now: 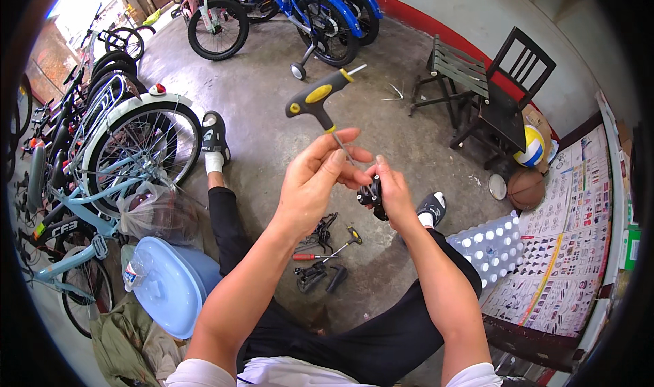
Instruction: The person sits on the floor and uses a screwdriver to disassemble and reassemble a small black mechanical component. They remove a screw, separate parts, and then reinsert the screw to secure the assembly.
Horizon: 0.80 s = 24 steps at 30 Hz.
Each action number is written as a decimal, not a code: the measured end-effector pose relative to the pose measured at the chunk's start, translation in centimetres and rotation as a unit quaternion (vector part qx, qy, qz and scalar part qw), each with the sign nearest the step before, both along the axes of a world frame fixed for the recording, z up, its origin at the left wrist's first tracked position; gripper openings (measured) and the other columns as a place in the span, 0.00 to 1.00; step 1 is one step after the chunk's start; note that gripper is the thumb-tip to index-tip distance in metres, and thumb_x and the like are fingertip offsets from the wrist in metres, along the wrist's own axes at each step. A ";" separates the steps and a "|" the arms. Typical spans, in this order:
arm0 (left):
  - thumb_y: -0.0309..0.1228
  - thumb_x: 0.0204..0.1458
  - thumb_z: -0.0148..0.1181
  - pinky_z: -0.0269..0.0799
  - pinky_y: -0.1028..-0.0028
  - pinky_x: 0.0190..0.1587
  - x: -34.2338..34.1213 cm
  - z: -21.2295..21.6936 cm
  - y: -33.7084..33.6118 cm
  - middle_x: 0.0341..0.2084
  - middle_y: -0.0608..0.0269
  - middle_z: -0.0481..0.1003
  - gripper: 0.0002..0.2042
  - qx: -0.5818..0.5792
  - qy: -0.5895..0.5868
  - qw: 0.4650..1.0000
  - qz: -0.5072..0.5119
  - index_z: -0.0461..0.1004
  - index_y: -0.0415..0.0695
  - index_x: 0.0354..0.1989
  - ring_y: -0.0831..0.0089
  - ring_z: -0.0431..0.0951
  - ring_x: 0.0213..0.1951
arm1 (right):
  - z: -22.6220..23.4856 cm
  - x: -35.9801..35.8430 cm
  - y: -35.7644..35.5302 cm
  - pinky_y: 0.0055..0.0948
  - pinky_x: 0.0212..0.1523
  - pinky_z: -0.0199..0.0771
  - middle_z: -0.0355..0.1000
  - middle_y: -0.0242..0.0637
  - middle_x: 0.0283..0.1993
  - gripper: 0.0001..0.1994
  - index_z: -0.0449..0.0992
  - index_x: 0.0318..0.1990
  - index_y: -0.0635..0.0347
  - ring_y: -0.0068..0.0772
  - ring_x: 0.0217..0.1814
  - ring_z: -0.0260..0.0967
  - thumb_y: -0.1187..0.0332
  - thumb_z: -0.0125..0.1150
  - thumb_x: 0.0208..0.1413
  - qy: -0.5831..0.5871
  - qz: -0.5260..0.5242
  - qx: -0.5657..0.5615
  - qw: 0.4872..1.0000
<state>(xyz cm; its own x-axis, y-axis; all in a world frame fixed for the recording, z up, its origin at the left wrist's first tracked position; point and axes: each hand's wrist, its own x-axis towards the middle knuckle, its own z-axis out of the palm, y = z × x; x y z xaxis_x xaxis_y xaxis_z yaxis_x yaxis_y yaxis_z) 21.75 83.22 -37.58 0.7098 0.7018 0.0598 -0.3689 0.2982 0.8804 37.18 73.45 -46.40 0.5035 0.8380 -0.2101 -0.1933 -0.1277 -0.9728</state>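
Nearby sit a blue tub [162, 288] and screwdriver [306, 257]; left hand [319, 176] holds a T-handle wrench [315, 100], right hand [396, 195] a black part [368, 194].

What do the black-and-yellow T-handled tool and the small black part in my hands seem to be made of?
Black-and-yellow T-handled tool: the handle looks like plastic, perhaps rubber-coated, being dull dark grey with yellow inserts; the thin shaft looks like steel, grey and slender. Small black part: possibly painted or anodised metal, given its glossy surface and bright spots, though hard plastic is possible.
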 end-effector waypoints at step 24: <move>0.29 0.71 0.57 0.79 0.71 0.39 -1.6 -2.3 0.0 0.43 0.45 0.84 0.09 0.054 0.051 0.996 0.051 0.71 0.39 0.53 0.71 0.84 0.32 | -2.0 -0.5 0.2 0.31 0.28 0.72 0.76 0.35 0.24 0.37 0.82 0.34 0.66 0.27 0.22 0.72 0.39 0.41 0.76 -0.028 0.004 -0.033 0.999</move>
<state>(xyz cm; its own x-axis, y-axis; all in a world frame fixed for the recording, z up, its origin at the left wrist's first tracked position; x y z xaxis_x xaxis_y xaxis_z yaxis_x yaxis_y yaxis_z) 20.19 83.22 -39.93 0.6408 0.7646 0.0689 -0.2988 0.1658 0.9398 36.64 73.63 -48.37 0.5093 0.8274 -0.2366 -0.1380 -0.1929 -0.9715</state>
